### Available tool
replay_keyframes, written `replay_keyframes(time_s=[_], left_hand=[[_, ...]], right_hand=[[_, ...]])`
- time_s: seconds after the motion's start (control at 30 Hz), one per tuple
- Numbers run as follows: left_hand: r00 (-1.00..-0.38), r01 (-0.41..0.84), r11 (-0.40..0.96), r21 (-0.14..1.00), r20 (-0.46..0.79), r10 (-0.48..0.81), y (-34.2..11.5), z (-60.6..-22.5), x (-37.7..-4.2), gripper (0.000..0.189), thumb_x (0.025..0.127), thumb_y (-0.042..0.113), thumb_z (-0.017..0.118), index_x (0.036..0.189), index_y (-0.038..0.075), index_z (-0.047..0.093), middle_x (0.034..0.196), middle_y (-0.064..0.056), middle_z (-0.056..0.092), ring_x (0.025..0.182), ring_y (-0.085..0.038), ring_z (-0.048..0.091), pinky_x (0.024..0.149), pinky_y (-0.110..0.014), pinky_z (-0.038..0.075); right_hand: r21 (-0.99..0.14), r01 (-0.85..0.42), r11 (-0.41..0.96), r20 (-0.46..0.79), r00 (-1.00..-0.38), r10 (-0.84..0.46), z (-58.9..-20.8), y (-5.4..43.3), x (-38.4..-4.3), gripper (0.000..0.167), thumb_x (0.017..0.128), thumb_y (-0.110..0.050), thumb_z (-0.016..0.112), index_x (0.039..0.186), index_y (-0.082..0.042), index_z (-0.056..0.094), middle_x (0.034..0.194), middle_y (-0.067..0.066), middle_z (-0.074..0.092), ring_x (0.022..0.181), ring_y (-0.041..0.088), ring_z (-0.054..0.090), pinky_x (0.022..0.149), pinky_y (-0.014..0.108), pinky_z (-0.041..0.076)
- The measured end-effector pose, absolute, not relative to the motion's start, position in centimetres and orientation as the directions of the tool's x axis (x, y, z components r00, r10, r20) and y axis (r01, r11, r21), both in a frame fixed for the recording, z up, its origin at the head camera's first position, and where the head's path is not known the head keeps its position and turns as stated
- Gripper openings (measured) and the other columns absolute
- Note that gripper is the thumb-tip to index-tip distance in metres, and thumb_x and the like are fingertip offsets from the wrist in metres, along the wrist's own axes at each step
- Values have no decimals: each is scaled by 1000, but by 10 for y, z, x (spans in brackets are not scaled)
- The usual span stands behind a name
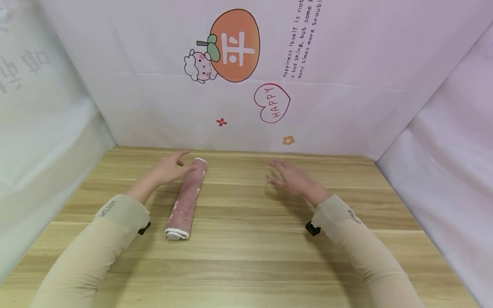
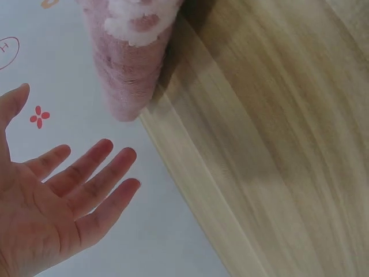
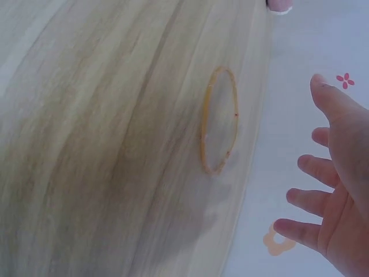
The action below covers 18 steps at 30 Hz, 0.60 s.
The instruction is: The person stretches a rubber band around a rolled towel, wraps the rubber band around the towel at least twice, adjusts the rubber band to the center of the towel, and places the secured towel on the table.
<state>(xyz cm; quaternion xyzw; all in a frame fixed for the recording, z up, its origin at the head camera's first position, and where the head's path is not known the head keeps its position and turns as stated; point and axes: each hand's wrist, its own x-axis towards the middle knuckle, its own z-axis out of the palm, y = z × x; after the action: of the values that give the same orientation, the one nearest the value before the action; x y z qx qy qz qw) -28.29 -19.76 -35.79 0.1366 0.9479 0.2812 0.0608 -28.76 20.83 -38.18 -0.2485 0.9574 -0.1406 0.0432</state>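
Note:
A rolled-up pink cloth with white edging and white patches lies lengthwise on the left half of the table. Beside its far end is my left hand, fingers spread and relaxed; in the left wrist view the palm is bare, with the pink roll beyond the fingertips. To the right, a thin yellowish rubber band lies on the wood, faint in the head view. My right hand hovers close by it, fingers loosely extended and holding nothing, as the right wrist view also shows.
The wood-grain table meets a white printed curtain at its back edge. White cloth hangs along the left and right sides. A small black device sits at the right wrist, another at the left.

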Motion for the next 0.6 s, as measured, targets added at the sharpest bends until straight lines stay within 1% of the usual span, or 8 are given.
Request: replay_keyframes(time_s=[0.13,0.17,0.27,0.37,0.43,0.47,0.53,0.6], left_hand=[[-949,200,796,572,-87,302,-199,-359,-282,77,105,45,55,158,-3,29,136,-38,54,122,-51,56,97,-60,50],[-946,191,788,586,-104,306,-199,-359,-282,77,105,45,55,158,-4,27,136,-39,53,117,-50,59,94,-58,52],[-936,155,766,624,-156,316,-201,-361,-281,78,105,43,55,159,-4,24,139,-40,49,116,-49,59,83,-51,57],[-929,111,743,660,-197,313,-202,-361,-279,78,105,40,56,160,-4,20,142,-42,44,116,-48,59,74,-45,59],[-926,87,735,672,-218,308,-202,-361,-277,78,105,38,56,159,-4,20,144,-42,42,120,-50,56,74,-45,60],[-924,84,732,676,-221,311,-201,-361,-276,77,105,37,56,159,-5,20,143,-43,42,121,-50,56,78,-47,60],[-922,85,722,687,-220,318,-200,-363,-275,75,104,34,56,158,-7,22,144,-42,41,124,-51,53,88,-52,57],[-921,97,714,694,-211,329,-199,-366,-274,73,104,32,57,156,-8,25,146,-42,40,129,-53,48,100,-58,50]], right_hand=[[-319,-437,841,-17,-884,-466,-382,208,-288,67,105,-42,58,160,-12,34,158,25,36,138,47,42,111,65,35],[-327,-430,841,-17,-887,-461,-382,208,-288,66,105,-41,58,159,-11,35,158,25,37,138,47,42,112,64,35],[-360,-416,836,-9,-894,-449,-382,208,-288,63,105,-39,59,157,-9,39,157,23,39,139,45,42,113,63,33],[-394,-415,820,6,-893,-449,-383,209,-289,60,105,-36,59,155,-6,42,156,22,41,136,43,47,113,61,35],[-419,-412,809,10,-893,-450,-385,210,-289,59,106,-34,60,153,-3,44,155,22,43,132,43,51,111,60,39],[-430,-410,804,9,-893,-450,-386,211,-290,58,106,-33,60,152,-2,45,155,22,44,130,42,53,109,59,41],[-451,-404,796,6,-893,-450,-387,213,-290,55,106,-31,60,150,0,47,153,21,46,128,42,54,107,58,44],[-470,-395,789,-1,-894,-448,-389,214,-290,53,106,-29,60,149,2,48,152,21,48,127,42,55,106,57,45]])
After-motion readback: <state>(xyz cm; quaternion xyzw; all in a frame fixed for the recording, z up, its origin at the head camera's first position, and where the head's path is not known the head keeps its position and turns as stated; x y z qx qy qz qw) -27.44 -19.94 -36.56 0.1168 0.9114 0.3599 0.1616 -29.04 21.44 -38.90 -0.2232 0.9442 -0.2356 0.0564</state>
